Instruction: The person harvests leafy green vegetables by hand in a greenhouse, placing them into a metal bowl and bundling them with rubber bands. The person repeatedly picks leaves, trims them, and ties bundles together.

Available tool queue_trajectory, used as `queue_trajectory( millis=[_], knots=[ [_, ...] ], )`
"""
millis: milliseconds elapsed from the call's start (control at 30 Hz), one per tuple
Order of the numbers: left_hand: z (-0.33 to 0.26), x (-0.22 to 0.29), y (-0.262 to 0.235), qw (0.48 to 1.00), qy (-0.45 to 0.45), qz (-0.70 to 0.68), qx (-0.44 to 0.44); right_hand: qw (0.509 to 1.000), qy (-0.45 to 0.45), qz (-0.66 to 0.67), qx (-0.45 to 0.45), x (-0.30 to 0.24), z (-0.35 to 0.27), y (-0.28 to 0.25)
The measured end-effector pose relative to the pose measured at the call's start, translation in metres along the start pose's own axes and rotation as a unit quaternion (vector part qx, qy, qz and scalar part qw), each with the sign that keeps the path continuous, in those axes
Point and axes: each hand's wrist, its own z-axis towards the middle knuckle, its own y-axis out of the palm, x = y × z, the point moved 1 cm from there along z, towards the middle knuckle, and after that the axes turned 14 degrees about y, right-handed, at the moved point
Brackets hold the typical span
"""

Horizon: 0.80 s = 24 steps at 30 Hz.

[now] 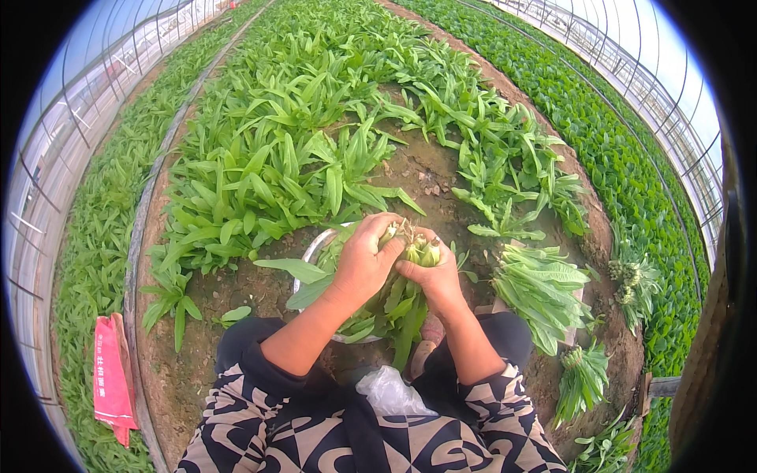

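Note:
Both hands grip a bunch of long-leaf greens (422,251), its pale cut stem ends turned up and its leaves hanging down between my forearms. My left hand (367,256) closes round the left side of the bunch. From the right, my right hand (436,277) wraps the stems, thumb pressed across them. Beneath the hands stands a white basin (310,254) with loose green leaves in it, its near side partly hidden by my arms and the bunch. A crumpled clear plastic bag (392,391) rests at my lap.
A neat pile of cut greens (540,293) lies to the right on a flat board. Further bundles (582,380) lie near it, one with stem ends showing (628,276). Growing plants (268,158) fill the bed ahead. A red printed sack (113,377) lies left, beyond the bed's edging.

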Motion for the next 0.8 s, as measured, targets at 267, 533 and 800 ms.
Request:
queue_trajectory(
  millis=[267,533,800],
  knots=[
    [-0.007,0.017,0.021,0.981,0.116,-0.156,-0.023,0.997,-0.03,0.064,-0.022,0.007,-0.005,0.0],
    [0.017,0.038,-0.025,0.971,0.001,-0.231,-0.068,0.99,-0.004,0.134,-0.044,-0.011,-0.008,-0.018],
    [-0.003,0.03,-0.01,0.999,0.047,0.016,0.014,0.991,0.004,0.129,-0.024,-0.019,-0.014,-0.025]
  ],
)
